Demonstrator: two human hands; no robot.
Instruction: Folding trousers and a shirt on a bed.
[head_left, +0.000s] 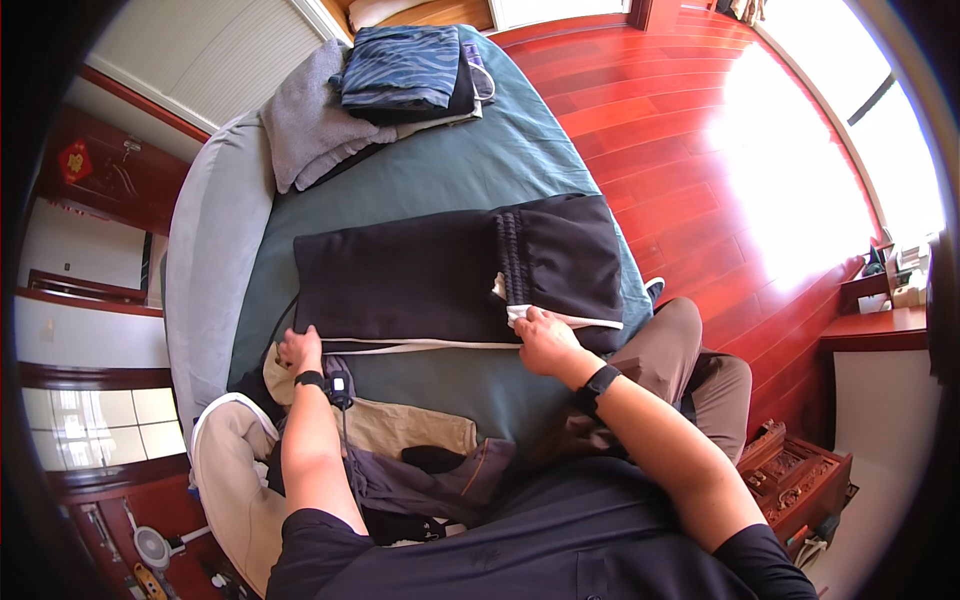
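A pair of black trousers with white side piping lies folded lengthwise across the bed. Its gathered elastic waistband is turned back over the legs, leaving a folded part at the right. My right hand pinches the near end of the waistband, where white cloth shows. At the near left corner, my left hand has its fingers curled on the hem and covers that corner. Closer to my body lie loose garments: beige trousers and a grey-purple garment, partly under my left forearm.
Folded clothes, topped by a blue patterned garment, rest at the bed's far end beside a grey fleece. A padded grey headboard borders the left. Red wooden floor and a carved wooden cabinet are at the right.
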